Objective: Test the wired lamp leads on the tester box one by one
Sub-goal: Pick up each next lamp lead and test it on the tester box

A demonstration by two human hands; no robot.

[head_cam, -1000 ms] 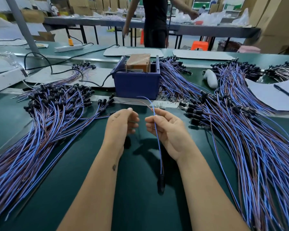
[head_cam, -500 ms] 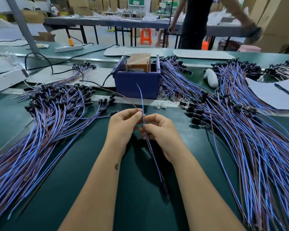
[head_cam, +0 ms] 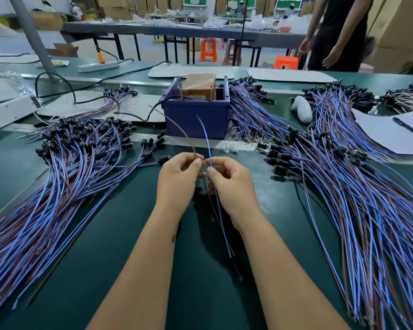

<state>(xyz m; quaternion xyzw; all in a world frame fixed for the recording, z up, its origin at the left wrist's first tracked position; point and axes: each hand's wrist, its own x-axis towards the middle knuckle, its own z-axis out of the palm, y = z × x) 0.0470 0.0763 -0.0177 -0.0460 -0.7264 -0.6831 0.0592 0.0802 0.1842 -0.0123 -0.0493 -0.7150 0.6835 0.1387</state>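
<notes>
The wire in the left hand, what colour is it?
Brown, seen in the head view: the left hand pinches the brown wire.

Head-worn view, forward-down, close over bench (head_cam: 105, 270)

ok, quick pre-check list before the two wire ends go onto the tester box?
1. Brown wire pinched in left hand: ok.
2. Blue wire pinched in right hand: ok.
3. The two free ends apart, not touching: ok, they fan apart above the hands.
4. Ends aimed at the tester box in the blue bin: ok, both point toward it, neither touching yet.
5. Bare tips stripped and clean: cannot tell, too fine to see.
6. Lamp end free of the wire piles on both sides: ok, it hangs alone between the forearms.
</notes>
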